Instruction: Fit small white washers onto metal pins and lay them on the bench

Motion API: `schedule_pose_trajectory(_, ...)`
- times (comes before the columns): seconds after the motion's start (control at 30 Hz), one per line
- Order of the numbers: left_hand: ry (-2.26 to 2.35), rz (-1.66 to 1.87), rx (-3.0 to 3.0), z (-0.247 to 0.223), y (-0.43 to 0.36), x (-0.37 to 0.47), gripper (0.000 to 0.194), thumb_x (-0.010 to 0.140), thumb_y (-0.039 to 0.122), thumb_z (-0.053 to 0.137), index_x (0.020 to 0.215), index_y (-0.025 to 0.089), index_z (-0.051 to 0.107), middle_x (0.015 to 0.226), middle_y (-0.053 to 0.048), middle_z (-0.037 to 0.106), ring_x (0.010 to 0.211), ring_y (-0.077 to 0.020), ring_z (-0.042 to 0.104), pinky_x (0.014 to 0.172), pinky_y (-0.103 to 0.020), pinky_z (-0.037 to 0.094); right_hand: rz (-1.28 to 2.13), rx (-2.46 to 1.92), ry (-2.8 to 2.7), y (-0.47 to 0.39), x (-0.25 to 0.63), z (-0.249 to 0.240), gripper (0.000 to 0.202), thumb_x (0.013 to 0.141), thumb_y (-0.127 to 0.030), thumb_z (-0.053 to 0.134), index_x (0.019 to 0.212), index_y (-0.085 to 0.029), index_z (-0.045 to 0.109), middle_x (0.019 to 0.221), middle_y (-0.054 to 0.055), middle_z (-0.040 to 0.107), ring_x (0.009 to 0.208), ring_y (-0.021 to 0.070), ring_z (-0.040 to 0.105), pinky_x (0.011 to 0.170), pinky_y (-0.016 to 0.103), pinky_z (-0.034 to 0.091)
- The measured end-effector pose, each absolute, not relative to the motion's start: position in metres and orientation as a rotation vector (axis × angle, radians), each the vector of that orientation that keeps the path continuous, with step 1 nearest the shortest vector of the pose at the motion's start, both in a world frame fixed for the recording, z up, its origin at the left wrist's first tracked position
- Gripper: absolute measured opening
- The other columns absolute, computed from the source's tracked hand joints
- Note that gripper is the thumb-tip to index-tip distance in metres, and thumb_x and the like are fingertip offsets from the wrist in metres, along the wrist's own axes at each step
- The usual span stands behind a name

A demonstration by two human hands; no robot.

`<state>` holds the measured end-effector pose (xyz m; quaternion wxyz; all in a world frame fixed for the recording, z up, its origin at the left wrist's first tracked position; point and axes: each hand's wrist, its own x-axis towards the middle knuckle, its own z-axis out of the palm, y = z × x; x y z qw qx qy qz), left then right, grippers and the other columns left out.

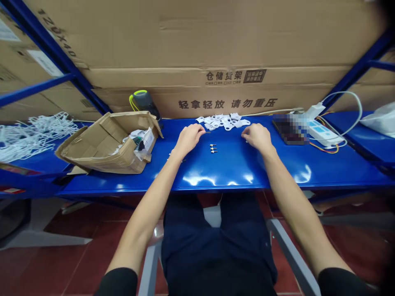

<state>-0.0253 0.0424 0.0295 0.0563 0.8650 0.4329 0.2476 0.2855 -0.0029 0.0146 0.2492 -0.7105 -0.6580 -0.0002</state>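
Note:
My left hand [190, 136] is closed in a pinch over the blue shelf. A thin, small pin-like part [208, 132] sticks out to the right from its fingertips. My right hand [258, 135] is apart from it, fingers bent together and pointing down near the surface; what they hold, if anything, is too small to make out. Between the hands lie three small metal pins [213, 148] with pale ends, lined up in a short column. Just beyond them is a loose pile of flat white plastic pieces with round holes [227, 121]. More small parts are partly hidden beside my left wrist.
An open cardboard box [92, 144] with packaging inside stands left, a dark speaker with a lime strap [146, 102] behind it. White cords [33, 137] are heaped far left. On the right are a white power strip [324, 133] with cables and a blurred-out dark object [290, 129].

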Motion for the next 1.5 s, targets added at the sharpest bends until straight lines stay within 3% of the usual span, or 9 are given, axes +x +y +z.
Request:
schedule_pose_trajectory(0.13,1.253,0.849,2.583,0.023,0.045,0.003,0.023,0.109,0.03,0.052,0.109,0.02,0.073,0.119,-0.012,0.077,0.117,-0.0293,0.068,0.102,-0.038,0.047,0.13,-1.705,-1.799,0.0,0.263,0.016,0.012,0.088,-0.021,0.07,0.091,-0.023,0.081,0.098,0.01,0.082,0.094,0.0311,0.074,0.094,0.046,0.056)
schedule_pose_trajectory(0.33,1.203,0.868,2.58,0.011,0.034,0.008,0.025,0.111,0.031,0.048,0.112,0.022,0.071,0.121,-0.011,0.075,0.118,-0.0289,0.066,0.106,-0.04,0.044,0.285,-1.442,-1.805,0.002,0.237,0.01,0.01,0.09,-0.028,0.071,0.092,-0.023,0.08,0.097,0.008,0.083,0.091,0.0299,0.075,0.096,0.047,0.057)
schedule_pose_trajectory(0.6,1.169,0.869,2.57,0.007,0.029,0.009,0.024,0.111,0.031,0.049,0.112,0.021,0.071,0.12,-0.011,0.075,0.118,-0.0308,0.064,0.105,-0.041,0.04,0.301,-1.38,-1.783,0.0,0.223,0.007,0.017,0.084,-0.027,0.072,0.095,-0.023,0.084,0.098,0.006,0.084,0.085,0.0265,0.073,0.088,0.043,0.059)
schedule_pose_trajectory(0.97,1.192,0.816,2.648,0.003,0.027,0.011,0.025,0.112,0.032,0.048,0.114,0.021,0.07,0.12,-0.011,0.075,0.116,-0.0307,0.064,0.103,-0.041,0.039,0.434,-1.351,-1.77,-0.004,0.219,0.005,0.016,0.082,-0.022,0.076,0.096,-0.022,0.085,0.099,0.006,0.084,0.09,0.026,0.078,0.091,0.041,0.061)
schedule_pose_trajectory(1.33,1.308,0.706,2.789,0.006,0.021,0.012,0.03,0.114,0.033,0.042,0.116,0.019,0.069,0.122,-0.012,0.076,0.116,-0.0303,0.065,0.1,-0.042,0.042,0.201,-1.42,-1.899,-0.003,0.215,0.0,0.022,0.087,-0.016,0.071,0.102,-0.021,0.086,0.099,0.006,0.084,0.083,0.0244,0.075,0.088,0.039,0.059)
schedule_pose_trajectory(1.5,1.353,0.679,2.789,0.008,0.018,0.014,0.03,0.114,0.033,0.041,0.117,0.02,0.068,0.123,-0.012,0.075,0.117,-0.0291,0.065,0.1,-0.041,0.042,0.018,-1.379,-1.986,0.002,0.214,-0.008,0.024,0.09,-0.015,0.067,0.104,-0.018,0.085,0.099,0.011,0.083,0.091,0.0281,0.073,0.091,0.043,0.057)
